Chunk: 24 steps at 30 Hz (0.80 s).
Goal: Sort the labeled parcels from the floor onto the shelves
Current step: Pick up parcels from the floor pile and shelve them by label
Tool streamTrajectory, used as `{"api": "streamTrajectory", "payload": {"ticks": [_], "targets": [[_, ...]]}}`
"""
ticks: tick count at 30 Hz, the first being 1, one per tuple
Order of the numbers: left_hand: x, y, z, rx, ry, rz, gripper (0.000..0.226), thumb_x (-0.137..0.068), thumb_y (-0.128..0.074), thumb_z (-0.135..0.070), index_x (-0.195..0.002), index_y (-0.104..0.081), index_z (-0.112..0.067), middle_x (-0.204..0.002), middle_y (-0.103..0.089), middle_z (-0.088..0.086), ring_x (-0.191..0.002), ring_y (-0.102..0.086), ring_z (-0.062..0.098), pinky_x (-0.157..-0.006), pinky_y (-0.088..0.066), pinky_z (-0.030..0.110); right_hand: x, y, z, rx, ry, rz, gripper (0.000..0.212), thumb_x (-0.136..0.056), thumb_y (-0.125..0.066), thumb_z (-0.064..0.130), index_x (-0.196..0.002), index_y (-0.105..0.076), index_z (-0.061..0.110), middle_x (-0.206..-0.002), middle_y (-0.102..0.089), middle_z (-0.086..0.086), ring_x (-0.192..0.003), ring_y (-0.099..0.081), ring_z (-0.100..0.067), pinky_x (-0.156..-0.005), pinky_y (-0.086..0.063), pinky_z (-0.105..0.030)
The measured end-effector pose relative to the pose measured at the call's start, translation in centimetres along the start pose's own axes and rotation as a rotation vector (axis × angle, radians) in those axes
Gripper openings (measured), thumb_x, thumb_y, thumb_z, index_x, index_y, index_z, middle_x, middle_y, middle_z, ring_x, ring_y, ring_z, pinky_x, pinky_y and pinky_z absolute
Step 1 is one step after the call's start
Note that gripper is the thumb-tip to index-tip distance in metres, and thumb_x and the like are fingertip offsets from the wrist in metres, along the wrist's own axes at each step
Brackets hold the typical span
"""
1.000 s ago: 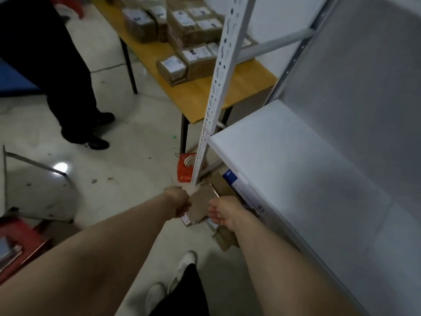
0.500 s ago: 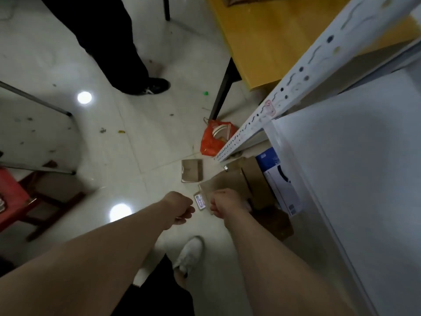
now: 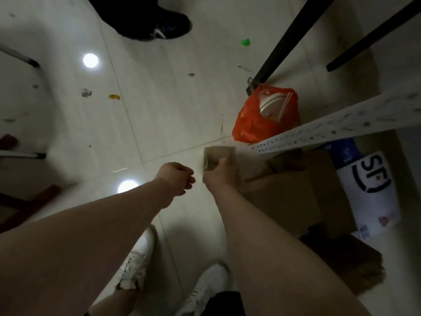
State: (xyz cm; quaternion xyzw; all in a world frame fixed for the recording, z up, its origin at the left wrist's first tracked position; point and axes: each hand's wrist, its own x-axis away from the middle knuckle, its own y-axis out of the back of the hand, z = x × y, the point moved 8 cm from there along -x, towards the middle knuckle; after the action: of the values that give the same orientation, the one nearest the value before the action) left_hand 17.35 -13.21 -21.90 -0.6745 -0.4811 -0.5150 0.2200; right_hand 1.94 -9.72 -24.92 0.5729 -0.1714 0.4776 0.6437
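Brown cardboard, plain and motion-blurred, makes up the small parcel (image 3: 219, 154). The right hand (image 3: 222, 176) grips it, fingers curled round its near end, one of them lying over the top face. The parcel is at the floor (image 3: 159, 115) by a tile seam, just beside the foot of the white shelf upright (image 3: 341, 126). Whether it rests on the tiles or is lifted clear cannot be told. The left hand (image 3: 176, 179) hangs just beside the right, apart from it, fingers curled into the palm and holding nothing. An orange plastic bag (image 3: 255, 124) lies beyond the parcel. A larger cardboard box (image 3: 291, 192) sits under the shelf edge.
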Motion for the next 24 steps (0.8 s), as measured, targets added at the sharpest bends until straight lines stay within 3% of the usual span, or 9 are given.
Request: {"api": "streamTrajectory", "payload": {"ticks": [5,9,11,13,15,17,19,21,24], "targets": [[-7.5,0.1,3.3,0.015,0.045,0.019,0.020,-0.100,-0.047,-0.005,-0.108,-0.065,-0.004,-0.091,-0.070,0.011,-0.071,-0.062,0.018,-0.062,-0.049,0.026,-7.5,-3.9,-2.5,0.209,-0.107,-0.063,0.105,-0.086,-0.068,0.050,-0.158,0.006,0.030,-0.158,-0.016,-0.023,-0.141,-0.029,-0.044,-0.111,-0.031,-0.060],[-10.9,0.2,5.4,-0.001,0.102,0.079,0.020,-0.101,-0.052,-0.012,-0.115,-0.064,-0.003,-0.104,-0.071,0.015,-0.079,-0.065,0.020,-0.061,-0.049,0.027,-10.4,-6.4,-3.2,0.197,-0.114,-0.119,0.114,-0.088,-0.067,0.049,-0.154,0.025,0.033,-0.154,-0.020,-0.022,-0.135,-0.035,-0.043,-0.104,-0.037,-0.061],[-11.3,0.4,5.7,0.016,0.118,0.092,0.023,-0.100,-0.056,-0.016,-0.118,-0.062,-0.003,-0.108,-0.070,0.014,-0.088,-0.065,0.022,-0.066,-0.051,0.029,-11.2,-6.5,-3.1,0.113,-0.122,-0.101,0.112,-0.087,-0.068,0.048,-0.155,0.020,0.035,-0.153,-0.024,-0.021,-0.133,-0.038,-0.042,-0.103,-0.039,-0.061],[-10.3,0.7,5.6,0.076,0.159,0.107,0.033,-0.096,-0.063,-0.029,-0.119,-0.059,-0.006,-0.118,-0.065,0.012,-0.101,-0.063,0.024,-0.081,-0.053,0.037,-10.9,-6.9,-2.9,-0.239,-0.167,0.105,0.105,-0.079,-0.077,0.040,-0.158,-0.008,0.037,-0.149,-0.042,-0.016,-0.125,-0.052,-0.037,-0.096,-0.049,-0.055],[-7.7,0.5,5.3,0.144,0.224,0.187,0.056,-0.085,-0.070,-0.050,-0.126,-0.053,-0.015,-0.127,-0.055,0.008,-0.117,-0.056,0.027,-0.094,-0.050,0.046,-7.6,-6.8,-1.8,-0.530,-0.199,0.390,0.075,-0.074,-0.080,0.039,-0.142,-0.048,0.035,-0.134,-0.063,-0.009,-0.111,-0.063,-0.030,-0.083,-0.054,-0.045],[-4.3,0.0,4.2,0.212,0.240,0.304,0.077,-0.074,-0.074,-0.061,-0.133,-0.048,-0.019,-0.132,-0.050,0.006,-0.126,-0.049,0.030,-0.097,-0.047,0.051,-3.1,-5.9,-0.6,-0.693,-0.171,0.551,0.053,-0.078,-0.077,0.040,-0.128,-0.062,0.034,-0.126,-0.069,-0.006,-0.113,-0.064,-0.030,-0.086,-0.054,-0.047],[-0.4,-0.1,2.4,0.278,0.171,0.386,0.067,-0.076,-0.076,-0.051,-0.130,-0.056,-0.015,-0.130,-0.060,0.009,-0.122,-0.055,0.029,-0.096,-0.050,0.047,1.5,-4.5,0.0,-0.827,-0.148,0.638,0.053,-0.080,-0.076,0.040,-0.131,-0.061,0.035,-0.130,-0.067,-0.004,-0.121,-0.060,-0.031,-0.091,-0.051,-0.052],[3.2,1.0,0.4,0.294,0.074,0.354,0.061,-0.074,-0.082,-0.029,-0.127,-0.059,-0.011,-0.122,-0.068,0.014,-0.110,-0.065,0.028,-0.090,-0.056,0.040,6.3,-2.6,-0.2,-0.868,-0.188,0.710,0.067,-0.076,-0.078,0.046,-0.138,-0.055,0.035,-0.142,-0.059,-0.003,-0.132,-0.049,-0.032,-0.096,-0.044,-0.059],[8.9,4.1,-2.3,0.153,-0.021,0.244,0.101,-0.049,-0.090,-0.013,-0.137,-0.042,-0.021,-0.122,-0.061,0.008,-0.108,-0.063,0.027,-0.083,-0.058,0.039,13.0,2.4,-0.6,-0.887,-0.305,0.670,0.110,-0.062,-0.081,0.069,-0.154,-0.033,0.036,-0.163,-0.027,-0.009,-0.150,-0.021,-0.038,-0.108,-0.028,-0.068]]}}
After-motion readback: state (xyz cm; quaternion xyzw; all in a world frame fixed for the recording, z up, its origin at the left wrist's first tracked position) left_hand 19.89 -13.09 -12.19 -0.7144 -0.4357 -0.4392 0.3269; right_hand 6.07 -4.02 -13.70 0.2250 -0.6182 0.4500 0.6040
